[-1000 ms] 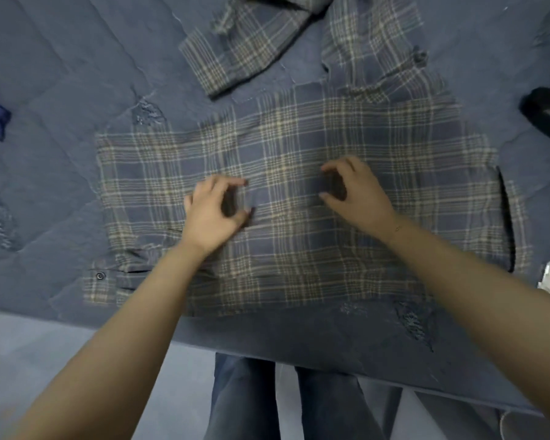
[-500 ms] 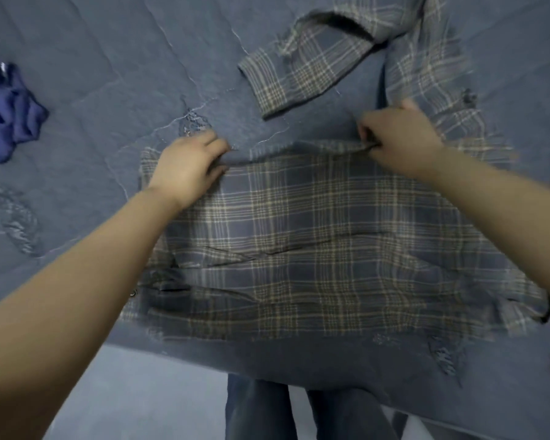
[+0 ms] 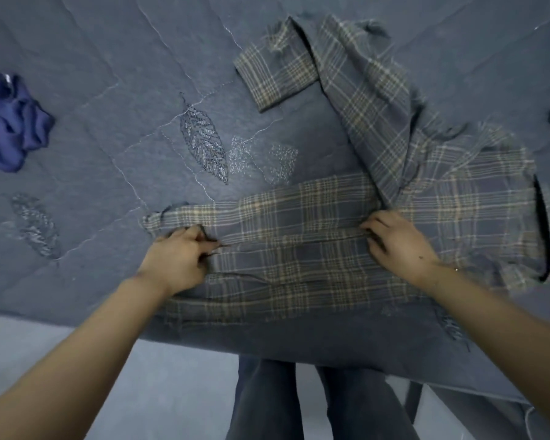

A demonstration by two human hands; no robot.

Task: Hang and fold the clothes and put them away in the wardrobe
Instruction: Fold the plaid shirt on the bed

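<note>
Both hands are clamped on the plaid shirt [image 3: 302, 249], which lies spread on the blue quilt [image 3: 108, 138] near its front edge. The left hand [image 3: 178, 258] has its fingers curled, pinching a fold of cloth at the shirt's left side. The right hand [image 3: 397, 242] grips the same fold further along, fingers tucked under. A sleeve [image 3: 277, 74] trails away above. A purple garment [image 3: 10, 122] sits crumpled far to the left.

A grey-blue quilted bedspread [image 3: 102, 90] is covering nearly the whole view, its leaf embroidery [image 3: 204, 142] and pale stitch lines showing under soft, even light. A pale floor [image 3: 172, 389] is showing below the bed's near edge at the bottom.
</note>
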